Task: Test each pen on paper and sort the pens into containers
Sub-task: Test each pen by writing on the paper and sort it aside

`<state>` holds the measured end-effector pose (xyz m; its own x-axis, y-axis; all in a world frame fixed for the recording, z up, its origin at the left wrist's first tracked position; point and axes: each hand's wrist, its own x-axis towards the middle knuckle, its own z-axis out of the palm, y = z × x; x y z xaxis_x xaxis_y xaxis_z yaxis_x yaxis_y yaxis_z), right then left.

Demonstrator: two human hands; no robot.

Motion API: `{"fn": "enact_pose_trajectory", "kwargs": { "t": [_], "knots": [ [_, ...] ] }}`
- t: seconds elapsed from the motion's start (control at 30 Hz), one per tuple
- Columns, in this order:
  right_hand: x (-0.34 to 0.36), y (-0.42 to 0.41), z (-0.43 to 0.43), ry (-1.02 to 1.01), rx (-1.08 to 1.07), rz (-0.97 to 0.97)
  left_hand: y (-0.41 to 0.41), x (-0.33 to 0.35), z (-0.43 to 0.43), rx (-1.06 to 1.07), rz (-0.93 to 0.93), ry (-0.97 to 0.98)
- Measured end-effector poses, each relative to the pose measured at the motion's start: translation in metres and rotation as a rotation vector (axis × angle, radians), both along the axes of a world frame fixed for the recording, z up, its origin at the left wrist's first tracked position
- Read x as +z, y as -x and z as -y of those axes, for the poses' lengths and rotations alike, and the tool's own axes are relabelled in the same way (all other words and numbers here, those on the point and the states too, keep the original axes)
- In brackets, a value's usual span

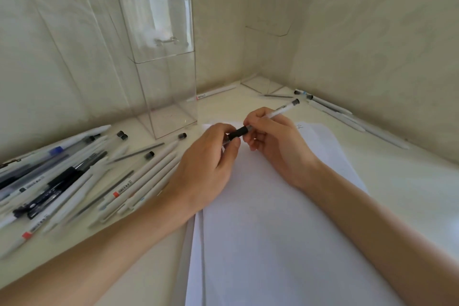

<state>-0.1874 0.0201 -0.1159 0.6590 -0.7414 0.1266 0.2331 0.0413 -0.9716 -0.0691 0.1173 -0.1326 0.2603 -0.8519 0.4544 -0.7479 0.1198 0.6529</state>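
Head view: the right hand (pixel 275 141) grips the white barrel of the pen (pixel 277 113) and the left hand (pixel 208 156) pinches its black end, both held just above the paper (pixel 260 218) on the tabletop (pixel 409 181). Judged step: uncapping or recapping around a test stroke; which one cannot be told. The next move calls for a straight pull or push along the barrel, then tip to paper or a drop into the clear container (pixel 161 69).

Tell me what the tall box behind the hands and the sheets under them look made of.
Tall box: clear rigid plastic, likely acrylic, glossy; you see straight through it, and its flat faces catch reflections. Sheets: thin white paper, matte; stacked edges show at the left, no shine.
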Motion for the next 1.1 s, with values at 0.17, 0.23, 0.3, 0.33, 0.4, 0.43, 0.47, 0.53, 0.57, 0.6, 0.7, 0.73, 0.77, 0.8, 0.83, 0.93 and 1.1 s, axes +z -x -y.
{"fn": "enact_pose_trajectory", "kwargs": {
  "t": [0.17, 0.23, 0.3, 0.33, 0.4, 0.43, 0.47, 0.53, 0.57, 0.6, 0.7, 0.73, 0.77, 0.8, 0.83, 0.93, 1.1],
  "knots": [
    [-0.004, -0.001, 0.000, 0.000, 0.036, 0.032, -0.002, 0.000, 0.000, -0.017, 0.033, -0.005],
    [-0.004, 0.000, 0.000, -0.007, 0.039, 0.065, -0.002, 0.001, -0.001, -0.017, 0.027, 0.023],
    [-0.003, 0.001, 0.001, 0.008, 0.033, 0.079, -0.003, 0.001, -0.001, -0.012, 0.025, 0.025],
    [-0.003, 0.001, 0.002, 0.021, 0.022, 0.079, -0.004, 0.001, -0.001, 0.004, 0.028, 0.013],
    [0.000, 0.003, 0.004, 0.059, -0.047, 0.082, -0.003, 0.000, -0.001, 0.059, 0.025, -0.023],
    [0.002, 0.005, 0.006, 0.070, -0.112, 0.085, -0.003, 0.000, -0.001, 0.095, 0.028, -0.042],
    [0.006, 0.008, 0.009, 0.076, -0.184, 0.081, -0.002, 0.001, -0.001, 0.131, 0.046, -0.063],
    [0.012, 0.015, 0.015, 0.099, -0.311, 0.042, -0.001, 0.001, -0.002, 0.172, 0.151, -0.101],
    [0.014, 0.017, 0.017, 0.124, -0.358, 0.014, 0.000, 0.001, -0.003, 0.168, 0.236, -0.120],
    [0.015, 0.017, 0.018, 0.155, -0.391, -0.020, 0.001, 0.000, -0.003, 0.150, 0.328, -0.141],
    [0.011, 0.009, 0.018, 0.269, -0.445, -0.216, 0.002, -0.006, -0.001, 0.094, 0.512, -0.204],
    [0.009, 0.003, 0.020, 0.289, -0.434, -0.292, 0.002, -0.007, 0.000, 0.087, 0.527, -0.219],
    [0.007, -0.002, 0.021, 0.292, -0.405, -0.351, 0.001, -0.007, 0.001, 0.084, 0.528, -0.232],
    [0.006, -0.008, 0.022, 0.285, -0.371, -0.397, 0.002, -0.007, 0.002, 0.083, 0.528, -0.244],
    [0.005, -0.012, 0.024, 0.287, -0.346, -0.437, 0.002, -0.007, 0.002, 0.083, 0.531, -0.254],
    [0.001, -0.022, 0.030, 0.339, -0.389, -0.495, 0.002, -0.007, 0.002, 0.072, 0.536, -0.275],
    [-0.004, -0.024, 0.030, 0.360, -0.446, -0.506, 0.004, -0.008, 0.004, 0.052, 0.588, -0.277]
  ]
}}
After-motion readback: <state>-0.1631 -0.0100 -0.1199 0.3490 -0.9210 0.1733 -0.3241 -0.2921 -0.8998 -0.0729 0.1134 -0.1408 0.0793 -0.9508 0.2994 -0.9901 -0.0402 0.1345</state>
